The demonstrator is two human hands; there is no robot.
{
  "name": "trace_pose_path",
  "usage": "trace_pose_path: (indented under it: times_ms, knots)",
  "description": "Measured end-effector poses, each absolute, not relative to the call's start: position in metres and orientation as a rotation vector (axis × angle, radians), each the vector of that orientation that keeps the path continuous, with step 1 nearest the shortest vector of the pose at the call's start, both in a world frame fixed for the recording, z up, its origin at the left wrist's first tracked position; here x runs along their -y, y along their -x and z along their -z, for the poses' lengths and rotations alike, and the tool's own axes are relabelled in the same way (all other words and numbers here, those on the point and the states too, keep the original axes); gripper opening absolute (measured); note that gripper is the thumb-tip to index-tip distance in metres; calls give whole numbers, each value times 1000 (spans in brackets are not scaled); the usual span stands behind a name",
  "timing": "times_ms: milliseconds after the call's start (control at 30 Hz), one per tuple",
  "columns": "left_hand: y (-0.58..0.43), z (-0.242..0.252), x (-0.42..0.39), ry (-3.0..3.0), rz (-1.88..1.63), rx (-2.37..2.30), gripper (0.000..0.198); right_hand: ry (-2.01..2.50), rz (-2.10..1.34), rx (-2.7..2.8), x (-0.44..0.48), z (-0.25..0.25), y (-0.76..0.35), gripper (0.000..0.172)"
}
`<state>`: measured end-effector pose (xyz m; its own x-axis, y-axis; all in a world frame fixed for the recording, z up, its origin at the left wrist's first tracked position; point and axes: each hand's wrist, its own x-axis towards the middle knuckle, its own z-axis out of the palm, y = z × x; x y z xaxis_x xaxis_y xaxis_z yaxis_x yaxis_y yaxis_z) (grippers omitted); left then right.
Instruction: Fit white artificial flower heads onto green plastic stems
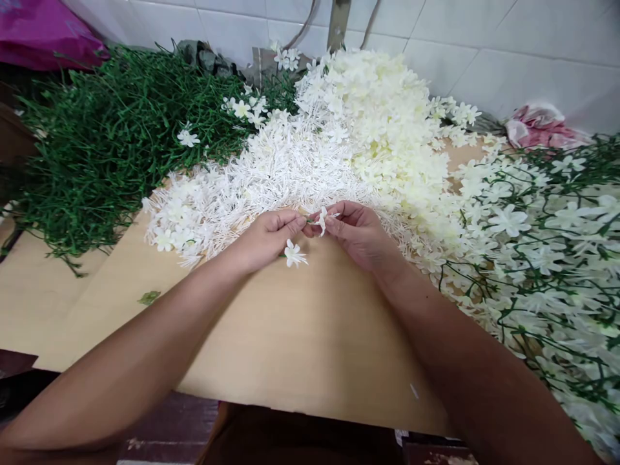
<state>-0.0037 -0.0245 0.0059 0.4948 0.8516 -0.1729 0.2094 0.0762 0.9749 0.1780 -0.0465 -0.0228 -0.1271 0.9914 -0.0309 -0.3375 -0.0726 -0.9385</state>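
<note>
A white blossom (322, 220) is pinched in the right hand (358, 234) and a flowered green sprig (293, 254) is gripped in the left hand (268, 237), fingertips together above the board (300, 336); fitting seems in hand, and fine alignment on the stem tip is called for

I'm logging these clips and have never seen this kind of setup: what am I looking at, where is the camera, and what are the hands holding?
There is no machine here. A person works with two bare hands, and the single picture comes from a camera worn on the head, looking down at them. The left hand pinches a flowered sprig. The fingers of the right hand pinch a small loose flower close beside it. On the tan board lie a heap of white flower pieces, a cream flower pile, green stems on the left and green branches full of flowers on the right.
</note>
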Motion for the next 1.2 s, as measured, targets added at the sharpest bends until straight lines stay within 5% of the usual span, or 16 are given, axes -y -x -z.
trace_pose_path:
  times_ms: [467,1200]
  knots:
    - [-3,-7,26,-1091,-616,-811,21,883,-1452,1081,48,27,-173,32]
    - [-5,5,32,-1330,-684,-704,48,996,-1236,1282,55,19,-168,35]
